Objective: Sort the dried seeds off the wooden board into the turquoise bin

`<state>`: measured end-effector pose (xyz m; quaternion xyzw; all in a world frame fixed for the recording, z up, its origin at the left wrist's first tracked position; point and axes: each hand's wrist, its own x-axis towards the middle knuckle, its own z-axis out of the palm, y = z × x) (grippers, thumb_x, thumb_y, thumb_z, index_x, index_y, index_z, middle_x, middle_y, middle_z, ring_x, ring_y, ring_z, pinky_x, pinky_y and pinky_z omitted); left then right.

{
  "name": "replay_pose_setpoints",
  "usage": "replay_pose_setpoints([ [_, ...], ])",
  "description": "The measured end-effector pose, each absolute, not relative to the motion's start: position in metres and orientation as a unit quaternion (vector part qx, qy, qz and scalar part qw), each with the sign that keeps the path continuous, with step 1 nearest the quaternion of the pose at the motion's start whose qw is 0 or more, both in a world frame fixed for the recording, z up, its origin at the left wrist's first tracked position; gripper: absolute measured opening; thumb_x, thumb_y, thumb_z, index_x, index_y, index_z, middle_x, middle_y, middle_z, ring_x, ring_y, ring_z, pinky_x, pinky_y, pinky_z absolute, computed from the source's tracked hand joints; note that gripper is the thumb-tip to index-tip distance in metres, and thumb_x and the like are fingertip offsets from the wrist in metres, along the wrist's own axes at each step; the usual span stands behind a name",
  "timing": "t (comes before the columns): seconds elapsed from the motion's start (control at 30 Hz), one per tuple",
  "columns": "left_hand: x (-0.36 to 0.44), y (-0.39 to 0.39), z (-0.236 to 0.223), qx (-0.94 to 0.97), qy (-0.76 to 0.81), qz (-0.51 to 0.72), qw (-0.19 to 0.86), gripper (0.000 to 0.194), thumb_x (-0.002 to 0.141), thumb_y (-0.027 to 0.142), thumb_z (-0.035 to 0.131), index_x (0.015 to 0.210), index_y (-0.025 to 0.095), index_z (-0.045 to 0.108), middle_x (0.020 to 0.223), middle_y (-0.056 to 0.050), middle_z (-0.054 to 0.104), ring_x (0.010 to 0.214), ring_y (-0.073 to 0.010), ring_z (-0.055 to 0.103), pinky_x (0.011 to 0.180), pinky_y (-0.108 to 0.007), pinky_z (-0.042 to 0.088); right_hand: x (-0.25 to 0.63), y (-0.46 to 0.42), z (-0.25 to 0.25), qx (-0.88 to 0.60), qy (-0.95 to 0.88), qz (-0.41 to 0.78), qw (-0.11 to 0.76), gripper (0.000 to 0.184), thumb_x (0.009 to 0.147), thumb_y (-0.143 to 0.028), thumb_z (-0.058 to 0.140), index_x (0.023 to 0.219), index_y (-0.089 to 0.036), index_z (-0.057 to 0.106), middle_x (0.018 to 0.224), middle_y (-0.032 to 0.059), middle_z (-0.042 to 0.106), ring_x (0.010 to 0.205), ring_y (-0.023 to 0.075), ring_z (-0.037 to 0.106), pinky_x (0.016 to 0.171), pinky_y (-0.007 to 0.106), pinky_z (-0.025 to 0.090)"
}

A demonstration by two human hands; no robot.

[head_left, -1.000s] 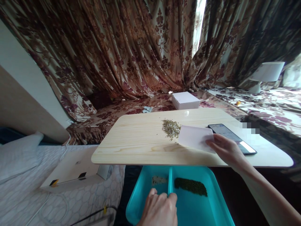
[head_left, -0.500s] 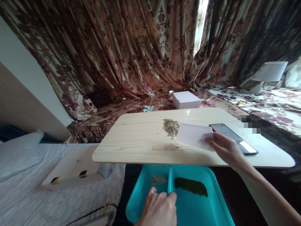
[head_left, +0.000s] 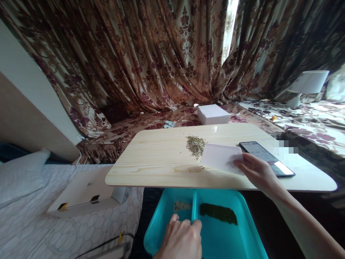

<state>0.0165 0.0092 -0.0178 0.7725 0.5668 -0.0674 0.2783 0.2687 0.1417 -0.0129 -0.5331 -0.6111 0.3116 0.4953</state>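
Observation:
My right hand (head_left: 257,172) pinches a white plastic scraper card (head_left: 221,157) that lies tilted on the pale wooden tabletop (head_left: 161,162), its left edge touching a small pile of greenish seeds (head_left: 196,145). My left hand (head_left: 180,240) grips the near rim and middle divider of a turquoise two-compartment tray (head_left: 248,233) held below the table's front edge. The tray's right compartment holds a strip of dark green seeds (head_left: 218,213); the left one holds a few pale grains (head_left: 182,206).
A smartphone (head_left: 266,158) lies on the table right of the scraper. A white box (head_left: 212,114) sits behind the table on patterned fabric, with heavy curtains beyond. A white lamp (head_left: 306,85) stands far right. A flat white box (head_left: 86,192) and cables rest on the bed at left.
The scraper has shifted slightly left and nearer along the seed pile's edge. My left hand and the tray have barely moved.

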Motion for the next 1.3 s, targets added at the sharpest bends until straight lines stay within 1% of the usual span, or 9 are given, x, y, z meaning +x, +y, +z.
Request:
replay_pose_setpoints([
  [0.13,0.017,0.010,-0.020,0.775,0.566,-0.064,0.273,0.035,0.086,0.013,0.036,0.107,0.017,0.064,0.095,-0.011,0.067,0.096,-0.0264,0.061,0.103,-0.048,0.034,0.268,0.141,-0.011,-0.533,-0.609,0.311,0.499,0.019,0.066,-0.038,0.072,0.077,-0.023,0.068,0.076,0.0044,0.077,0.080,0.0264,0.074,0.074,0.037,0.061],
  [0.3,0.016,0.008,-0.019,0.774,0.567,-0.062,0.274,0.038,0.087,0.012,0.033,0.109,0.017,0.063,0.096,-0.011,0.067,0.096,-0.0263,0.061,0.104,-0.048,0.033,0.268,0.145,-0.015,-0.528,-0.619,0.314,0.488,0.018,0.067,-0.037,0.069,0.078,-0.022,0.067,0.078,0.0054,0.077,0.079,0.0263,0.074,0.074,0.038,0.061],
  [0.5,0.016,0.007,-0.016,0.775,0.567,-0.058,0.275,0.036,0.087,0.012,0.036,0.109,0.017,0.063,0.097,-0.011,0.066,0.098,-0.0268,0.060,0.104,-0.048,0.033,0.266,0.147,-0.014,-0.533,-0.615,0.300,0.498,0.016,0.067,-0.034,0.068,0.078,-0.023,0.067,0.079,0.0054,0.077,0.082,0.0266,0.074,0.076,0.038,0.061],
  [0.63,0.016,0.008,-0.015,0.772,0.568,-0.066,0.276,0.037,0.087,0.013,0.034,0.110,0.017,0.062,0.097,-0.011,0.066,0.098,-0.0269,0.059,0.103,-0.048,0.034,0.263,0.149,-0.014,-0.518,-0.636,0.302,0.486,0.019,0.069,-0.036,0.068,0.080,-0.021,0.068,0.080,0.0059,0.078,0.079,0.0257,0.074,0.074,0.038,0.061],
  [0.77,0.015,0.006,-0.017,0.774,0.569,-0.060,0.273,0.037,0.087,0.013,0.034,0.109,0.018,0.063,0.097,-0.011,0.066,0.097,-0.0263,0.060,0.105,-0.048,0.033,0.263,0.150,-0.012,-0.529,-0.630,0.282,0.493,0.017,0.069,-0.035,0.067,0.079,-0.022,0.068,0.079,0.0049,0.077,0.077,0.0255,0.074,0.073,0.039,0.061],
  [0.97,0.017,0.010,-0.013,0.769,0.571,-0.072,0.278,0.037,0.088,0.013,0.034,0.110,0.017,0.063,0.098,-0.012,0.067,0.099,-0.0271,0.061,0.105,-0.048,0.032,0.265,0.147,-0.009,-0.513,-0.649,0.295,0.479,0.018,0.069,-0.036,0.069,0.080,-0.022,0.070,0.078,0.0046,0.078,0.077,0.0252,0.074,0.072,0.037,0.061],
  [1.07,0.020,0.014,-0.008,0.761,0.572,-0.097,0.291,0.038,0.088,0.013,0.034,0.113,0.016,0.064,0.102,-0.013,0.067,0.102,-0.0276,0.061,0.104,-0.047,0.034,0.267,0.148,-0.010,-0.520,-0.650,0.280,0.478,0.016,0.069,-0.036,0.068,0.077,-0.022,0.068,0.076,0.0049,0.077,0.074,0.0256,0.074,0.069,0.037,0.061],
  [1.2,0.023,0.017,-0.010,0.762,0.577,-0.094,0.278,0.038,0.085,0.012,0.037,0.109,0.016,0.066,0.098,-0.014,0.069,0.098,-0.0288,0.063,0.099,-0.045,0.038,0.270,0.154,-0.012,-0.526,-0.640,0.264,0.494,0.016,0.070,-0.033,0.066,0.082,-0.022,0.067,0.083,0.0070,0.078,0.078,0.0267,0.074,0.073,0.039,0.061],
  [1.3,0.022,0.018,-0.016,0.765,0.578,-0.092,0.269,0.038,0.084,0.012,0.037,0.106,0.017,0.067,0.096,-0.014,0.070,0.096,-0.0293,0.064,0.096,-0.046,0.039,0.268,0.160,-0.014,-0.527,-0.656,0.228,0.490,0.016,0.072,-0.033,0.063,0.082,-0.022,0.067,0.081,0.0078,0.078,0.077,0.0269,0.074,0.070,0.040,0.061],
])
